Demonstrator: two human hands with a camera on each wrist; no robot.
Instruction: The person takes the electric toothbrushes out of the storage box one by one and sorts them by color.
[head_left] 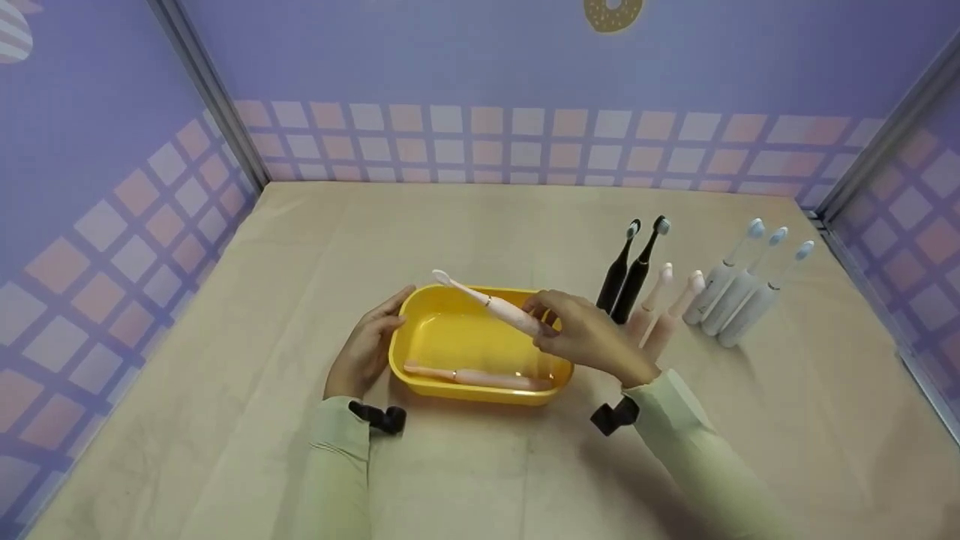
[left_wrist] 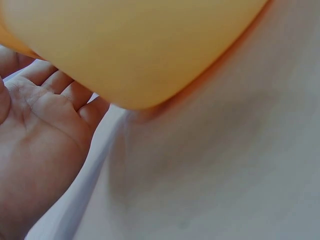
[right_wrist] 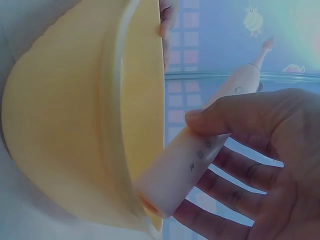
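Note:
A pale pink electric toothbrush (head_left: pixel 510 313) slants over the yellow plastic basin (head_left: pixel 450 397), its head up toward the far left. My right hand (head_left: pixel 589 337) grips it near the bottom end of the handle. In the right wrist view, thumb and fingers hold the toothbrush (right_wrist: pixel 187 165), its base right at the basin's rim (right_wrist: pixel 117 100). At the basin's left end, my left hand (head_left: pixel 364 349) holds the rim. The left wrist view has the fingers of the left hand (left_wrist: pixel 45 125) reaching behind the basin wall (left_wrist: pixel 135 50). Inside the basin, another pink toothbrush (head_left: pixel 495 379) lies along the near side.
Right of the basin, two black toothbrushes (head_left: pixel 637 281) stand upright, with two pink toothbrushes (head_left: pixel 664 326) nearer me, partly behind my right hand. Three white toothbrushes (head_left: pixel 731 300) stand farther right. A tiled wall panel (head_left: pixel 525 142) borders the beige table (head_left: pixel 375 225) at the back.

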